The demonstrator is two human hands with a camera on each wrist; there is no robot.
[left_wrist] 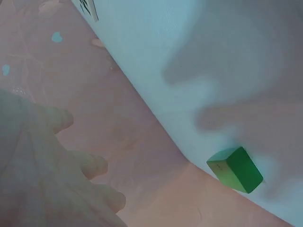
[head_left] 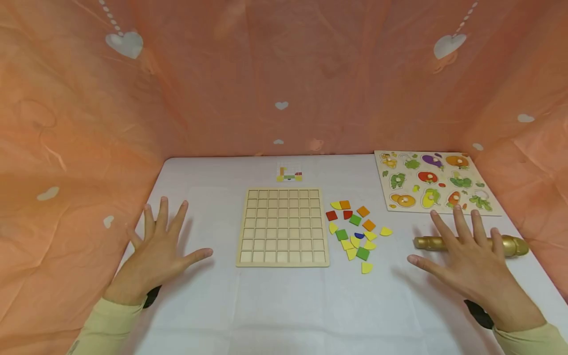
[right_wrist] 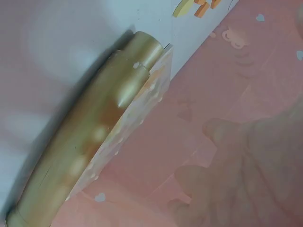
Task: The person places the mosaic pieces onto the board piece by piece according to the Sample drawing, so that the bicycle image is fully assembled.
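Note:
My left hand point(head_left: 153, 261) hovers over the left of the white table, fingers spread, holding nothing. Below it, the left wrist view shows a green block point(left_wrist: 236, 169), which the hand hides from the head view. On the right, my other hand point(head_left: 477, 261) is also spread, above a gold tube-shaped object point(head_left: 429, 242) with a narrower end. Between the hands lies a square wooden grid board point(head_left: 282, 265). To its right are scattered several flat tiles: orange squares point(head_left: 363, 211), green squares point(head_left: 363, 254), yellow quarter-rounds point(head_left: 367, 268), red pieces point(head_left: 331, 215) and a blue one point(head_left: 359, 235).
A small pattern card point(head_left: 289, 172) lies behind the grid board. At the back right sits a vegetable peg puzzle board point(head_left: 417, 193). Peach cloth point(head_left: 284, 74) with hearts rises at the back and both sides of the white table point(head_left: 284, 310).

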